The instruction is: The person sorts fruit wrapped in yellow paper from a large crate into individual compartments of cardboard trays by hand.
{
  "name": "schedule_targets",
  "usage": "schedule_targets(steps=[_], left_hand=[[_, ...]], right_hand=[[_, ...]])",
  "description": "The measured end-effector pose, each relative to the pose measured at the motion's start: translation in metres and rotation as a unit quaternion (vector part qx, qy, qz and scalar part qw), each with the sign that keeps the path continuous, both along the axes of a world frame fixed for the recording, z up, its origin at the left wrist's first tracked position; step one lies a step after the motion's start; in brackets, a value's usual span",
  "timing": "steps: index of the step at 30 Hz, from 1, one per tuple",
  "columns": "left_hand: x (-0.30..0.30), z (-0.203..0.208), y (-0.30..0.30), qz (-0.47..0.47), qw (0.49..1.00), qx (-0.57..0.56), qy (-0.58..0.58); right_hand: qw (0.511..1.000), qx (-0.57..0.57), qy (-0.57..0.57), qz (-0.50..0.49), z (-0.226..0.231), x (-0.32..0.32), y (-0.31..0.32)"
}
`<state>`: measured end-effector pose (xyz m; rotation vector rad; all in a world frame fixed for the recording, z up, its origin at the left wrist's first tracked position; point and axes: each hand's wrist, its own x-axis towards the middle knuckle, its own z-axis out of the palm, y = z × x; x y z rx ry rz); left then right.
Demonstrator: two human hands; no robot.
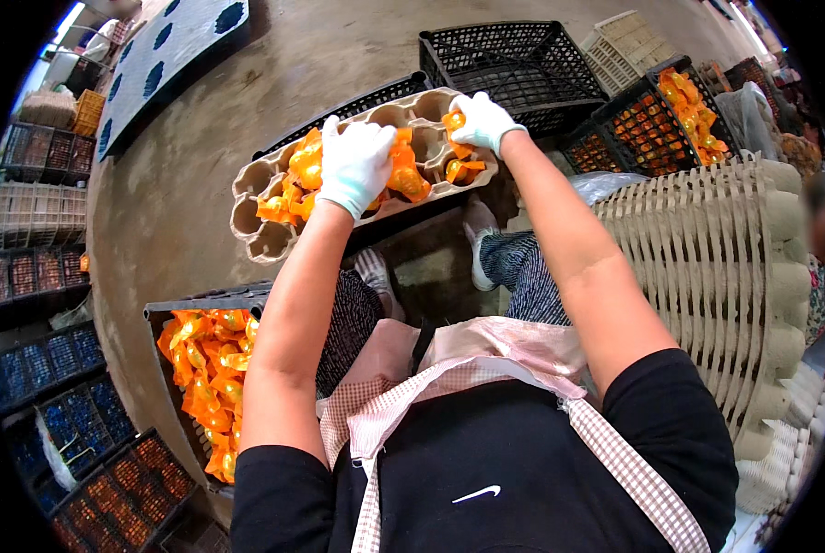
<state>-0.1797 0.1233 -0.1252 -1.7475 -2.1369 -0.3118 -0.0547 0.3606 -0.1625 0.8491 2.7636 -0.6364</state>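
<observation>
Concrete floor (339, 55) all round you, pretty busy storage space, with stacked crates (39, 217) running down your left side and a blue panel (168, 60) with dark oval patches at the upper left. You've got a molded-pulp tray (270, 240) out in front of you, set at a slant with its right end farther off, and the rim of a black crate (339, 112) shows just behind it. Several cups at the tray's left end are bare, and orange-wrapped packets (408, 175) sit around the middle and at the right end.

Your left hand (353, 164), in a white glove, is down over the middle packets, with orange wrapping showing on both sides of it. Can't tell how far those fingers are open or whether they've got hold of anything, since the back of the glove covers them. Your right hand (484, 122), gloved too, has its fingers curled in close on an orange packet (455, 131) at the tray's right end.

Just by your left forearm there's an open crate (200, 305) full of more orange packets. Beyond the tray is a black plastic crate (514, 74), and a big nested stack of pulp trays (698, 267) stands right beside your right arm.
</observation>
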Motion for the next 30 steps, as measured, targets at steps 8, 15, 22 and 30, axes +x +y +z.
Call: schedule_targets(steps=[8,15,22,30], left_hand=[[0.016,0.011,0.02,-0.035,0.983,-0.004,-0.179],[0.028,-0.037,0.083,0.063,0.955,-0.22,-0.189],[0.034,-0.079,0.068,0.021,0.991,-0.116,-0.054],[0.04,-0.056,0.082,0.022,0.963,-0.266,-0.04]], right_hand=[[0.995,0.093,0.008,0.038,0.04,-0.006,-0.023],[0.991,0.132,0.02,0.004,-0.013,-0.002,-0.027],[0.991,0.09,-0.09,0.037,0.007,-0.003,-0.014],[0.993,0.092,-0.069,0.022,0.044,-0.011,-0.013]])
